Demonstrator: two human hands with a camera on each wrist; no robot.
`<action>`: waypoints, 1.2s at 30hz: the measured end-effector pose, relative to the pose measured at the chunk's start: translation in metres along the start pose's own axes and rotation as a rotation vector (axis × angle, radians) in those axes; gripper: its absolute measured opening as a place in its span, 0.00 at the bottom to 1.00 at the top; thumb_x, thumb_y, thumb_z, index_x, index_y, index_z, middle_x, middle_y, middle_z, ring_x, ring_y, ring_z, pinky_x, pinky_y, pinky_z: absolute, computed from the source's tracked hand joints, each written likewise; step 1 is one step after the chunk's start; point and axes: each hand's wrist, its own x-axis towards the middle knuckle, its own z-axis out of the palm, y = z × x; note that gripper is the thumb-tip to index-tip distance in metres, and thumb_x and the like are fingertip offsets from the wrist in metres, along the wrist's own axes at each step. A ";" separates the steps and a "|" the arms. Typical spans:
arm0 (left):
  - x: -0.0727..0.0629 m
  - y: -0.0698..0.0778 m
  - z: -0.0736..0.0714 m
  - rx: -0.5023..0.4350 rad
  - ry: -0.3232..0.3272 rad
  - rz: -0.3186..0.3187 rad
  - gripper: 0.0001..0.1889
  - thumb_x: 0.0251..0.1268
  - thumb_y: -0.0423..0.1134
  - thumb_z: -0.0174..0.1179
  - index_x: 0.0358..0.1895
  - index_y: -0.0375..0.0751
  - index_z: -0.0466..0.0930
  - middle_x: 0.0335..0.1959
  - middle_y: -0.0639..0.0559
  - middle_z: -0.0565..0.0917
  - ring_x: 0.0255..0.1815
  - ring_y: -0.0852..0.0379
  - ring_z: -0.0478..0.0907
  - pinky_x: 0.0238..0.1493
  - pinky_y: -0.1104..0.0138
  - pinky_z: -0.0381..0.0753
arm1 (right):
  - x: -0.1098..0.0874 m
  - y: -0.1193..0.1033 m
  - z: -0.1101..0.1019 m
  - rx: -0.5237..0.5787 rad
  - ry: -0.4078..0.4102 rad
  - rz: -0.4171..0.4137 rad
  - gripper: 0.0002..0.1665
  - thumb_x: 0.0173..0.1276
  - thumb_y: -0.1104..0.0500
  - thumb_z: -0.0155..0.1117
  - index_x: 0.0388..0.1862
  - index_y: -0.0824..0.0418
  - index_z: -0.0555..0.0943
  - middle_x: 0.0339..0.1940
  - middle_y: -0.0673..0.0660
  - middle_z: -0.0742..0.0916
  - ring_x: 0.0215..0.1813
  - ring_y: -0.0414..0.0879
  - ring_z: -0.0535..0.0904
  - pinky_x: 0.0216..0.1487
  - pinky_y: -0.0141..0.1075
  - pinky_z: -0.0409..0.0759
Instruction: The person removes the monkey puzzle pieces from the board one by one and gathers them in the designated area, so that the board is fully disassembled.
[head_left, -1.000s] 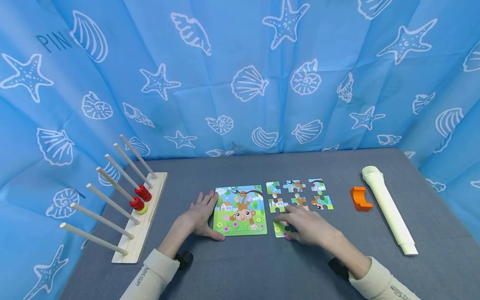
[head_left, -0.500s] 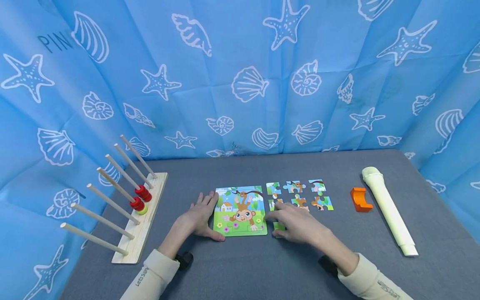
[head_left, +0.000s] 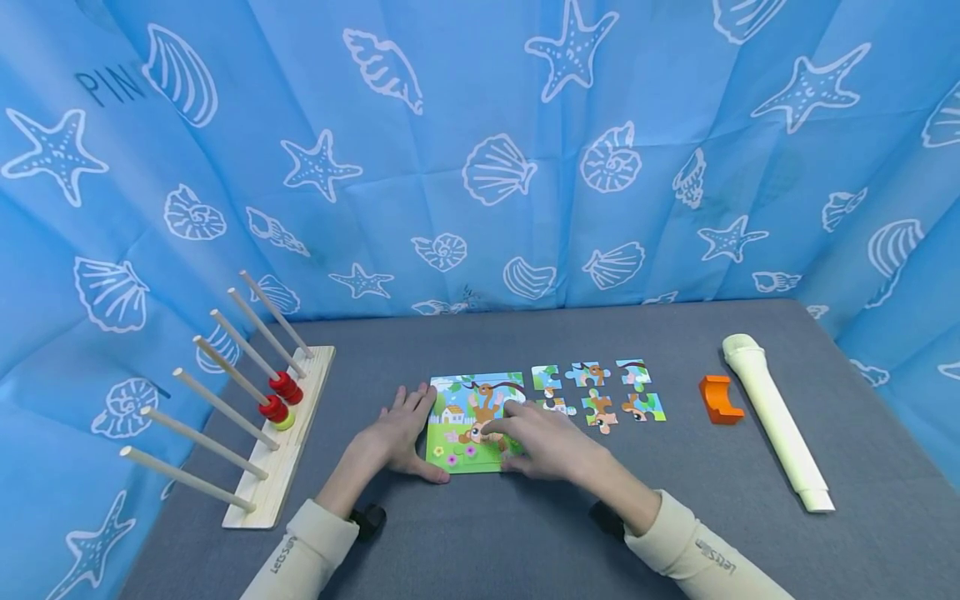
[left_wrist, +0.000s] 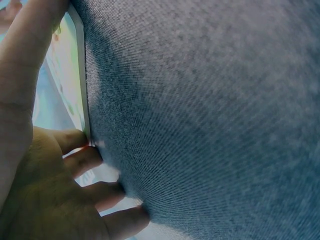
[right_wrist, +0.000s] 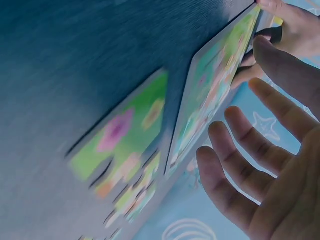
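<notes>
A square puzzle board [head_left: 444, 446] with a cartoon monkey picture lies flat on the table. Along its left side rests my left hand [head_left: 393, 433], fingers spread and thumb at the near corner. The left wrist view has this hand [left_wrist: 55, 190] against the board's edge [left_wrist: 82, 80]. My right hand [head_left: 551, 442] hovers over the board's right part, hiding some of the picture. In the right wrist view its fingers [right_wrist: 240, 160] are loosely bent with nothing between them. A green puzzle piece [right_wrist: 115, 132] with a pink flower lies beside the board, covered by this hand in the head view.
More loose puzzle pieces [head_left: 587, 373] lie in rows right of the board. Farther right are an orange curved block [head_left: 720, 400] and a cream toy microphone [head_left: 776, 421]. A wooden peg rack [head_left: 288, 454] with red and yellow rings stands left. Blue curtain [head_left: 480, 167] hangs behind.
My right hand has moved left from the near loose pieces to above the board's right part. My left hand has stayed at the board's left edge.
</notes>
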 end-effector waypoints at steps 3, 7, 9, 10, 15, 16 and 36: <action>0.000 0.000 0.000 -0.001 -0.006 -0.002 0.70 0.44 0.65 0.79 0.84 0.38 0.42 0.85 0.36 0.45 0.85 0.30 0.40 0.79 0.34 0.54 | 0.008 -0.006 0.003 0.007 -0.016 0.005 0.30 0.60 0.54 0.80 0.62 0.52 0.85 0.41 0.52 0.81 0.36 0.42 0.73 0.31 0.34 0.73; 0.001 -0.001 0.000 -0.006 -0.013 -0.002 0.70 0.44 0.65 0.78 0.84 0.39 0.42 0.86 0.36 0.45 0.85 0.30 0.40 0.79 0.34 0.54 | 0.016 -0.012 0.007 0.000 -0.029 -0.002 0.31 0.60 0.52 0.80 0.63 0.51 0.84 0.43 0.52 0.81 0.38 0.42 0.73 0.31 0.34 0.72; 0.002 -0.001 0.000 -0.008 -0.016 -0.003 0.70 0.44 0.65 0.78 0.84 0.39 0.42 0.86 0.36 0.45 0.85 0.30 0.39 0.79 0.34 0.54 | 0.019 -0.014 0.009 -0.010 -0.033 -0.004 0.31 0.60 0.51 0.80 0.63 0.51 0.84 0.45 0.53 0.81 0.39 0.44 0.73 0.32 0.35 0.74; 0.002 -0.001 0.000 -0.008 -0.016 -0.002 0.70 0.45 0.65 0.78 0.84 0.39 0.42 0.86 0.36 0.45 0.85 0.30 0.39 0.79 0.34 0.54 | 0.020 -0.014 0.010 -0.013 -0.037 0.000 0.31 0.60 0.51 0.80 0.63 0.51 0.84 0.46 0.53 0.82 0.41 0.44 0.74 0.33 0.36 0.75; 0.003 -0.002 0.000 -0.009 -0.020 -0.002 0.70 0.45 0.65 0.78 0.84 0.39 0.42 0.86 0.36 0.44 0.85 0.30 0.39 0.79 0.34 0.53 | 0.025 -0.017 0.014 -0.024 -0.065 0.036 0.31 0.60 0.51 0.80 0.63 0.50 0.84 0.51 0.55 0.82 0.50 0.49 0.78 0.41 0.44 0.82; 0.004 -0.002 0.000 -0.008 -0.020 -0.002 0.70 0.45 0.65 0.78 0.84 0.40 0.42 0.86 0.37 0.44 0.85 0.30 0.39 0.79 0.34 0.53 | 0.026 -0.017 0.014 -0.030 -0.074 0.044 0.31 0.60 0.50 0.80 0.63 0.50 0.84 0.53 0.55 0.82 0.52 0.50 0.78 0.43 0.45 0.82; 0.002 -0.002 0.000 -0.009 -0.023 0.002 0.70 0.45 0.65 0.78 0.84 0.39 0.41 0.86 0.36 0.44 0.85 0.30 0.39 0.79 0.33 0.53 | 0.031 -0.020 0.018 -0.052 -0.096 0.097 0.34 0.56 0.48 0.83 0.62 0.46 0.82 0.51 0.55 0.81 0.47 0.47 0.75 0.42 0.44 0.82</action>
